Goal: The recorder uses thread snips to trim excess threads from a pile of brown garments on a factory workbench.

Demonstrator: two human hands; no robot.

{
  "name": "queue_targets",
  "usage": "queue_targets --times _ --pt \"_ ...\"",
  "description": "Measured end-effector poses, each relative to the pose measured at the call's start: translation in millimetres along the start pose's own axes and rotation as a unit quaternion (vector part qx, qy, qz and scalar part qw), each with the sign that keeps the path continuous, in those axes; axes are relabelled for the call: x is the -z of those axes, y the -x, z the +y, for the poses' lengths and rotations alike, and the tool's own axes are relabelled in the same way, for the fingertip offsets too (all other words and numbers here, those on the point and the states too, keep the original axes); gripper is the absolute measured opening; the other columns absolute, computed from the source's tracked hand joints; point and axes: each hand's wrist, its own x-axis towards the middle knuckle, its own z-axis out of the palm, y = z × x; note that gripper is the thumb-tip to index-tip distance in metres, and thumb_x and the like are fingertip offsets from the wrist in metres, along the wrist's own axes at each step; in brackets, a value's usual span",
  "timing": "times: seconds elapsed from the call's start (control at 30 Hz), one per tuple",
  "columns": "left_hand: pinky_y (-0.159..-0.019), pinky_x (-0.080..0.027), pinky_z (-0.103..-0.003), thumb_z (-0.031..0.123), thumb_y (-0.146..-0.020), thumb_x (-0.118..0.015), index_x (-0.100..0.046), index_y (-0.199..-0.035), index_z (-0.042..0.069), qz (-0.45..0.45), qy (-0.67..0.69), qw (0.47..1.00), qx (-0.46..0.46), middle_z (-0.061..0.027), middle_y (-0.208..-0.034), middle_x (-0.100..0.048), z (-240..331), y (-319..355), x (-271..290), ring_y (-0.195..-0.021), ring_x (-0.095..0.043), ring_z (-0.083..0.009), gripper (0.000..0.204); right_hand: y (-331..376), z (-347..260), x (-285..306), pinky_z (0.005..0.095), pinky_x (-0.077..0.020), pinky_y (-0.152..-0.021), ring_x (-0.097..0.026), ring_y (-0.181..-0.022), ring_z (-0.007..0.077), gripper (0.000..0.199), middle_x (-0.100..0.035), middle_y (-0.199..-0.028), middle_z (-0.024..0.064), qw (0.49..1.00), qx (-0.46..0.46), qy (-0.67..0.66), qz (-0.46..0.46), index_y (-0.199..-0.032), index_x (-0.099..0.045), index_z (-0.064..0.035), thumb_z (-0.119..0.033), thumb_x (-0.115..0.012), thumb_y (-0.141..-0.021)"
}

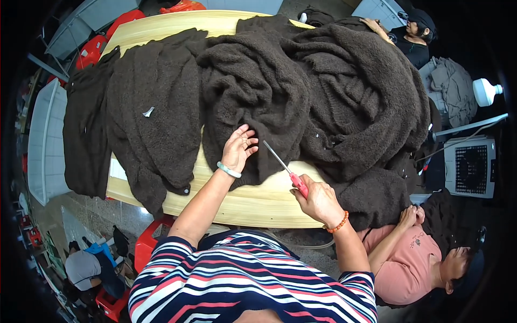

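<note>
My right hand is closed around the pink-red handle of a tool. Its long, thin metal shaft points up and left, much like a screwdriver; the tip's shape is too small to make out. Across from it, my left hand has its fingers apart and slightly curled, palm turned toward the tool, with nothing visible in it. Both are over the near edge of a dark brown knitted garment, which lies bunched in folds on the pale wooden table. The left fingertips are beside the cloth; touch is unclear.
More brown knitwear lies to the left and in a large heap to the right. A co-worker in pink sits at the near right, another in black at the far right. A red stool stands at the table's near left.
</note>
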Motion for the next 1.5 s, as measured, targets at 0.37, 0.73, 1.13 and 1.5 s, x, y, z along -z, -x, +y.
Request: queue_targets --times 0.37,0.73,1.13,1.5 --pt "-0.059 -0.046 -0.024 0.017 -0.091 -0.066 -0.063 -0.091 0.006 0.131 -0.075 0.979 -0.135 -0.0042 -0.096 -0.065 27 -45 30 -0.065 -0.058 -0.0136 0.012 -27 -25 -8 0.0501 -0.0493 -0.066 -0.062 -0.069 0.0430 0.022 -0.062 -0.069 0.0215 0.998 0.054 0.003 0.033 -0.095 -0.055 -0.0050 -0.024 -0.063 -0.087" --pt "-0.079 -0.048 -0.030 0.005 -0.088 -0.062 -0.063 -0.100 -0.004 -0.045 -0.424 0.852 -0.303 -0.0144 -0.096 -0.065 23 16 19 -0.086 -0.061 -0.0233 0.015 -31 -24 2 0.0488 -0.0513 -0.068 -0.064 -0.072 0.0411 0.024 -0.064 -0.072 0.0222 0.992 0.063 0.089 -0.068 -0.096 -0.061 -0.0048 -0.026 -0.064 -0.085" --pt "-0.062 -0.045 -0.025 0.010 -0.091 -0.064 -0.065 -0.090 0.000 -0.016 -0.293 0.937 -0.189 -0.0007 -0.084 -0.064 -25 5 82 -0.069 -0.052 -0.0077 0.010 -40 -30 -3 0.0480 -0.0530 -0.067 -0.066 -0.070 0.0394 0.025 -0.065 -0.070 0.0217 0.989 0.078 0.100 -0.079 -0.096 -0.060 -0.0026 -0.025 -0.061 -0.086" --pt "-0.090 -0.051 -0.033 0.014 -0.093 -0.062 -0.059 -0.116 0.004 0.044 0.054 0.996 -0.057 -0.0069 -0.115 -0.064 49 -15 66 -0.103 -0.062 -0.0180 0.025 -37 -30 -7 0.0492 -0.0514 -0.066 -0.065 -0.069 0.0407 0.023 -0.064 -0.069 0.0223 0.991 0.089 0.071 -0.068 -0.098 -0.057 -0.0042 -0.023 -0.061 -0.086"
